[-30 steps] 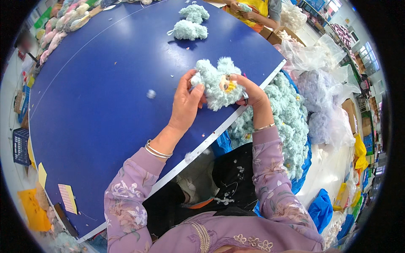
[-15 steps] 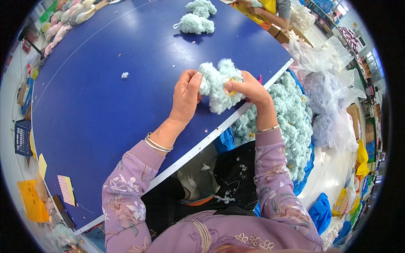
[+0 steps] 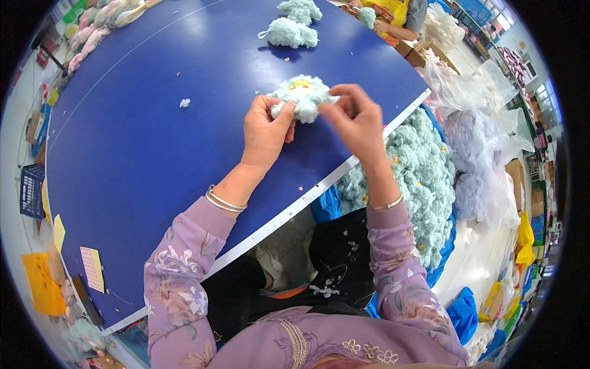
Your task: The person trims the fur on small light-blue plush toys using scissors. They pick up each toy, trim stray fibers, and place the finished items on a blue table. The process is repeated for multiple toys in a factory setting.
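Observation:
A fluffy pale mint plush piece (image 3: 303, 98) with a yellow and white patch on its upper side is held just above the blue tabletop. My left hand (image 3: 268, 126) is closed on its left and near edge, thumb on top, the other fingers partly hidden. Close to the right edge of the plush is my right hand (image 3: 355, 120), fingers bent inward. Motion smears them, so I cannot tell whether they grip the fluff. Farther off on the table (image 3: 160, 166) lie two more mint fluffy pieces (image 3: 291, 32), the nearer with a small loop at its left.
Below the table's right edge, a blue bag (image 3: 444, 261) holds a heap of mint plush pieces (image 3: 421, 175). Clear plastic bags (image 3: 482, 147) of pale fluff stand beyond. A co-worker (image 3: 399, 18) sits at the far right. Yarn-like bundles (image 3: 101, 27) lie far left.
The plush has turned so its yellow patch faces up at the far side, and has shifted slightly left and away. My right hand has come off the patch to the piece's right edge.

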A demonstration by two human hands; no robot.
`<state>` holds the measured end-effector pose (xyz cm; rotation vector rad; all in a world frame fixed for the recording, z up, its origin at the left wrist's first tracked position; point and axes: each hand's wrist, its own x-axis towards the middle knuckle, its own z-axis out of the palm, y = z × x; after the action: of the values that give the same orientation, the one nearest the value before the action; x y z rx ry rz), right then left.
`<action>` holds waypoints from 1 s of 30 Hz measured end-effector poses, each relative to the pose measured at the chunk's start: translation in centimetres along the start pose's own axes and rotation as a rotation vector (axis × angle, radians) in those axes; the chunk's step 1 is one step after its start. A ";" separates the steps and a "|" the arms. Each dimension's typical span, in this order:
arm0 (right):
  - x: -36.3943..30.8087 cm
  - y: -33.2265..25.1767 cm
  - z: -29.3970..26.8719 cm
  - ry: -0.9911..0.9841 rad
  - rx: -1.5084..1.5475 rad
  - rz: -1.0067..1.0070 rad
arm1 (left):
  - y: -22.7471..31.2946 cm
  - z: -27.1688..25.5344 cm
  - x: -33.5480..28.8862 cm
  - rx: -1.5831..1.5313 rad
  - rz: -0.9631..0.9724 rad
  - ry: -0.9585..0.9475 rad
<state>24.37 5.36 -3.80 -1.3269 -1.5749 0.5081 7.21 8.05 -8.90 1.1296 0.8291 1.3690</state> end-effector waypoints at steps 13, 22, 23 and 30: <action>-0.4 0.9 2.6 -0.097 0.534 0.323 | 0.7 -0.4 -0.2 -0.114 -0.113 -0.162; 1.0 0.7 1.4 0.019 0.657 0.394 | 1.3 0.0 0.2 -0.057 -0.088 -0.083; 1.3 0.7 0.6 0.105 0.642 0.360 | 1.1 -0.1 0.2 -0.060 -0.071 -0.073; 4.0 1.7 -9.5 0.309 1.343 -0.041 | 1.0 0.3 0.3 -0.095 -0.106 -0.069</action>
<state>33.72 7.07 0.58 -0.2905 -0.6645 1.0157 7.17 8.19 -7.82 1.0392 0.7561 1.2620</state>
